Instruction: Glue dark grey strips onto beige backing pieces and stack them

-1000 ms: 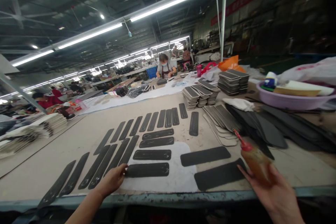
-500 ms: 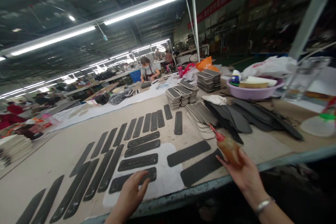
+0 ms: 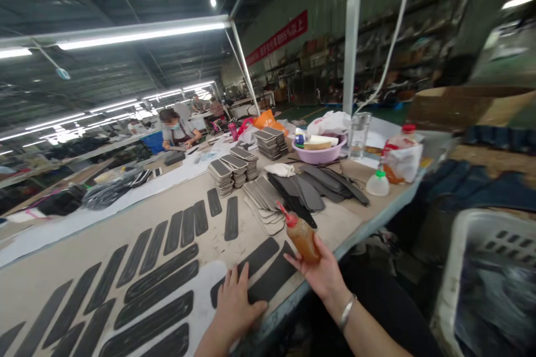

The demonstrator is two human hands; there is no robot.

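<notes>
A squeeze bottle (image 3: 303,237) of amber liquid with a red nozzle is gripped in my right hand (image 3: 324,276), its tip tilted up and to the left. My left hand (image 3: 237,302) lies with spread fingers at the edge of a dark strip (image 3: 259,256); a second dark strip (image 3: 274,279) sits between the two hands. Further left, several black strips (image 3: 161,295) carry glossy wet lines, some on a white sheet (image 3: 213,279), others on the tabletop (image 3: 176,195).
Behind the bottle are grey pieces (image 3: 263,201), stacked strips (image 3: 234,167) and black pieces (image 3: 307,187). A purple basin (image 3: 320,153), a green-capped bottle (image 3: 378,183) and a red-capped jug (image 3: 402,156) stand further right. A co-worker (image 3: 178,131) sits beyond; a grey crate (image 3: 481,234) is at lower right.
The view has swung right, bringing the jug and crate into sight. My left hand has moved from a wet strip on the sheet to the dry strip on the right. The right hand still holds the bottle.
</notes>
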